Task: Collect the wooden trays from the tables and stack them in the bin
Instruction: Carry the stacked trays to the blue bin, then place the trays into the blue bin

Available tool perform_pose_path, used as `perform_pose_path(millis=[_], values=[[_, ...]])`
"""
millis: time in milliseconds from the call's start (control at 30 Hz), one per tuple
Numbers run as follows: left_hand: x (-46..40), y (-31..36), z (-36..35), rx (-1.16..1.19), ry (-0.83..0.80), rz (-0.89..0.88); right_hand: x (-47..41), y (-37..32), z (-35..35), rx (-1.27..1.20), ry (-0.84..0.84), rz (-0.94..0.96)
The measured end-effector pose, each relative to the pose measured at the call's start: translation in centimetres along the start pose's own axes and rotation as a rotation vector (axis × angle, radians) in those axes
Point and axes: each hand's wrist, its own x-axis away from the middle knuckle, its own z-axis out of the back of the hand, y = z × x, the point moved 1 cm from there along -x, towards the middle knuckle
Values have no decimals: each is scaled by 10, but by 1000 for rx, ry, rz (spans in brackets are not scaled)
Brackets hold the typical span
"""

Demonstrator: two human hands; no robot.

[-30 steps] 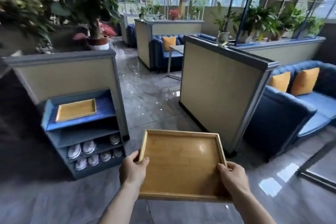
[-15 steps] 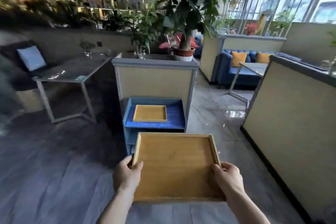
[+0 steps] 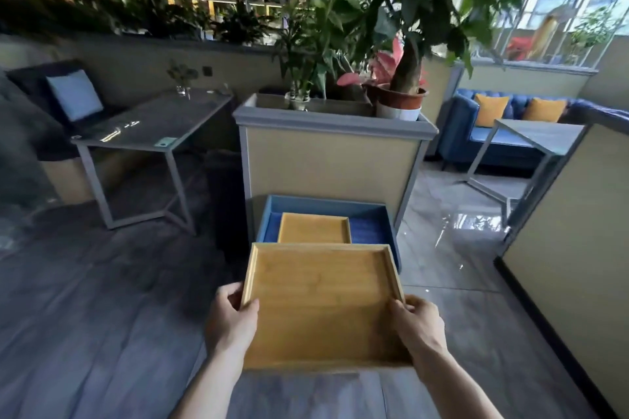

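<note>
Head view: wooden tray gripped between left hand, right hand.

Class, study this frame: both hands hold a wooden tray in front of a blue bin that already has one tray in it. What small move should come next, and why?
Probably carry the held tray forward over the blue bin and level it. The left hand and right hand grip its sides, and the tray in the bin lies flat just beyond its far edge, ready to be stacked on.

Daylight from the right-hand windows glares on the floor; wide-angle edges bend and blur.
</note>
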Motion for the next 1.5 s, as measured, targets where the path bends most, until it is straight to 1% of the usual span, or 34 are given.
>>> perform_pose_path(millis=[167,367,467,600,733,833,1000,1100,1167,1367,1500], values=[[-94,29,-66,-43,-11,38,-105,-40,-42,13,-29,-31],[-197,54,-139,-104,-24,44,-204,-92,-78,37,-33,-44],[-244,52,-170,-127,-15,61,-246,-105,-101,72,-35,-79],[-305,41,-212,-132,-44,65,-305,-114,-141,122,-9,-100],[-365,20,-248,-138,-82,55,-357,-112,-188,165,39,-118],[-400,6,-269,-169,-96,84,-391,-105,-220,205,48,-161],[-432,-17,-293,-219,-111,122,-427,-90,-261,236,76,-199],[-439,-29,-305,-232,-93,148,-443,-81,-274,258,77,-230],[-440,-32,-309,-244,-83,176,-450,-75,-279,271,67,-240],[-440,-29,-319,-306,-72,185,-459,-67,-282,263,40,-248],[-439,-27,-318,-350,-89,152,-460,-64,-284,249,-23,-278]])
